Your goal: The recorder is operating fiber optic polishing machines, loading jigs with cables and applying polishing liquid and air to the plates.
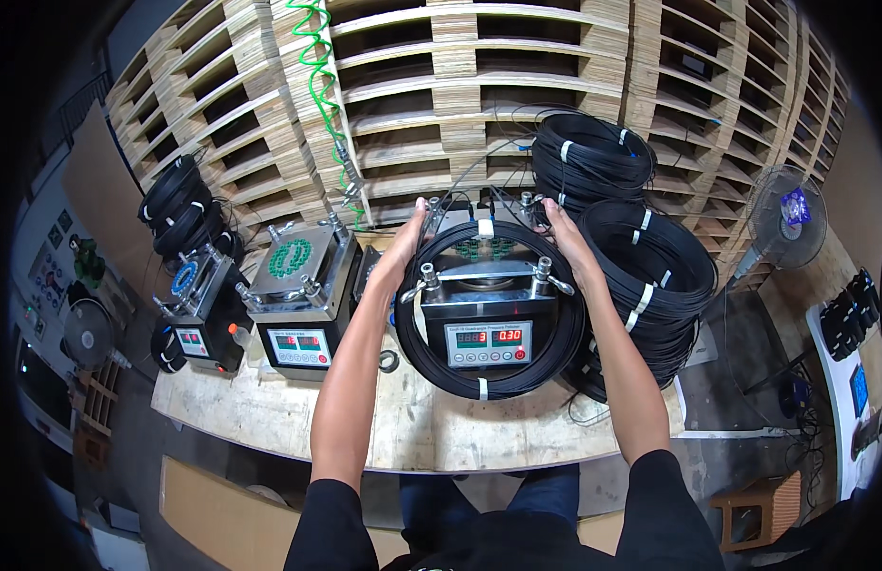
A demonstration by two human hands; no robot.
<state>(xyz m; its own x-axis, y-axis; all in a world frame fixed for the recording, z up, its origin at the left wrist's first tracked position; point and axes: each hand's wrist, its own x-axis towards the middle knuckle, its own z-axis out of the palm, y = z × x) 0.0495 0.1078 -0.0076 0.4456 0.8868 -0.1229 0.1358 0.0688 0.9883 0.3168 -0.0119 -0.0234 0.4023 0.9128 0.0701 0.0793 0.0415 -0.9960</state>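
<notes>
My left hand (406, 246) and my right hand (563, 238) both grip a black cable coil (489, 381) bound with white ties. I hold it up by its upper left and upper right, over the bench. Seen through the ring is a metal machine (486, 295) with wing-nut clamps and a panel of red digit displays. The coil's lower arc hangs in front of the machine's base.
Two similar machines (298, 285) (198, 305) stand to the left on the plywood bench (403, 428). Stacked black coils (650, 266) sit at right, more (179, 205) at left. Wooden pallets (517, 86) line the back, with a green spiral air hose (317, 76) and a fan (788, 219).
</notes>
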